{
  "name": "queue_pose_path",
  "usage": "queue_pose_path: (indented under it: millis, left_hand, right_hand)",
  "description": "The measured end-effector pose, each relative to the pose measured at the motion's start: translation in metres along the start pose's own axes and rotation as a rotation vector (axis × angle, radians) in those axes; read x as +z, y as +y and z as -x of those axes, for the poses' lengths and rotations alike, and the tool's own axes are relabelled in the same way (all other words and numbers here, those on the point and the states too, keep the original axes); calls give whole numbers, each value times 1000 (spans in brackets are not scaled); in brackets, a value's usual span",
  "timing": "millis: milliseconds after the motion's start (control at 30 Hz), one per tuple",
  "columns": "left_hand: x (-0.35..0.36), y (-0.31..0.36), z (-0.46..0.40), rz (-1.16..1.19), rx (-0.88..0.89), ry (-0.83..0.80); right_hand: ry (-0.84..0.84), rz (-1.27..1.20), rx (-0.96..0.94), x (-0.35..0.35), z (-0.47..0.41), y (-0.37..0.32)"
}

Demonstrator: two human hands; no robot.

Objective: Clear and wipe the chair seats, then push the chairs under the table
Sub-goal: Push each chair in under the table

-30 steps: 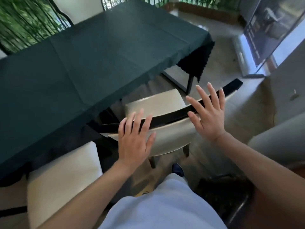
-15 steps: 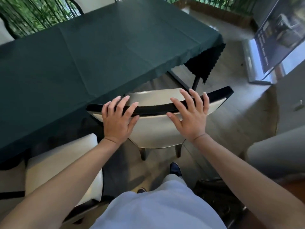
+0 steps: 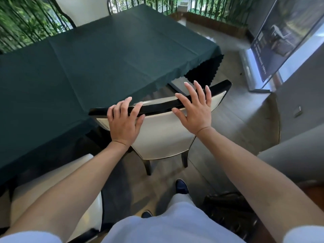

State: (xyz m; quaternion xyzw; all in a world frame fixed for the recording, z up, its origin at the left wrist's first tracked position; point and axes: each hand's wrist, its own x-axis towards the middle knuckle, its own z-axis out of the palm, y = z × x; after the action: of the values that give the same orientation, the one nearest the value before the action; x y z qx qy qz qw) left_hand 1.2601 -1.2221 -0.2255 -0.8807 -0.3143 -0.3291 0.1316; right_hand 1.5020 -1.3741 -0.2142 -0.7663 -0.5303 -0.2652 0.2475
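Note:
A cream-padded chair (image 3: 163, 135) with a black top rail (image 3: 157, 106) stands in front of me, its seat almost wholly hidden under the dark green tablecloth of the table (image 3: 105, 64). My left hand (image 3: 123, 122) lies on the rail's left part, fingers curled over its top. My right hand (image 3: 194, 111) presses flat against the rail's right part, fingers spread. A second cream chair (image 3: 52, 174) stands at lower left, partly behind my left forearm, its front under the cloth.
A black bag (image 3: 228, 207) lies on the floor by my right leg. A grey upholstered piece (image 3: 298, 160) stands at the right. A leaning display board (image 3: 280, 41) sits at the far right. More chair backs (image 3: 64, 7) rise beyond the table.
The chair has slid forward toward the table, and its seat has gone under the cloth. Both hands moved forward with the top rail; my left fingers now curl over it.

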Motion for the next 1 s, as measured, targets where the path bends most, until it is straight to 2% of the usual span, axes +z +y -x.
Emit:
queue_pose_path:
  millis: [167, 333, 500, 867, 1000]
  left_hand:
    - [6, -45, -34, -6, 31, 7]
    - [17, -80, -16, 4, 36, 6]
    - [35, -89, -51, 17, 40, 25]
    - [37, -77, -15, 36, 79, 65]
    - [36, -84, -15, 27, 59, 32]
  right_hand:
    - [-12, 10, 76, 12, -34, -35]
    - [-42, -9, 90, 24, -21, -70]
    - [-80, 1, 106, 28, -59, -61]
    - [-161, 68, 38, 16, -24, -51]
    - [-184, 99, 160, 8, -21, -44]
